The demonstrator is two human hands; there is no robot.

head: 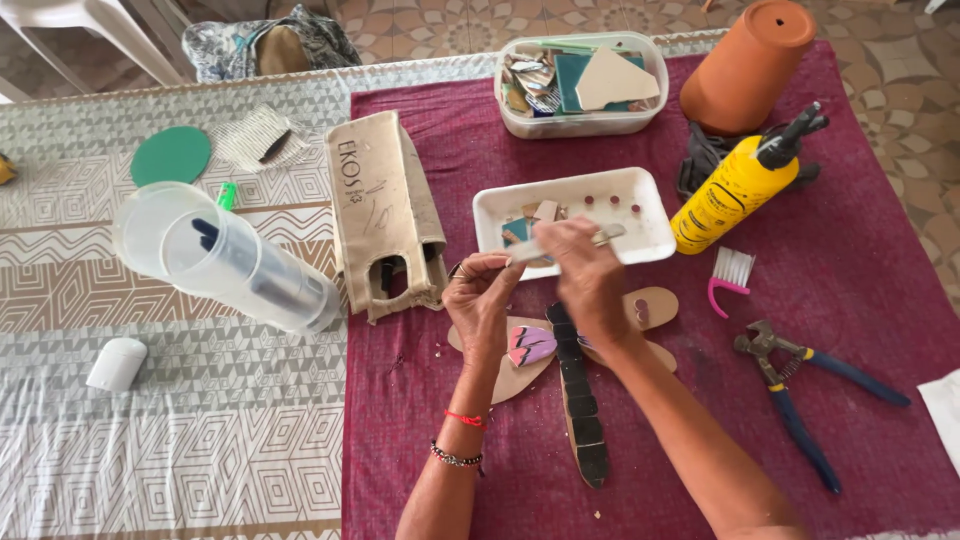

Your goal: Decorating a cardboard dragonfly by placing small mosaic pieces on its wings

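Right hand (590,275) grip blurred, flat tool (565,243) indistinct; left hand (482,300) pinch unclear.

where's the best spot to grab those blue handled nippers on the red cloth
Probably by the two blue handles, coming from above and from the person's right. The nippers lie flat on the red cloth, metal jaws pointing up-left toward the pink brush, handles splayed toward the near right with bare cloth around them.

soft even daylight, slight motion blur
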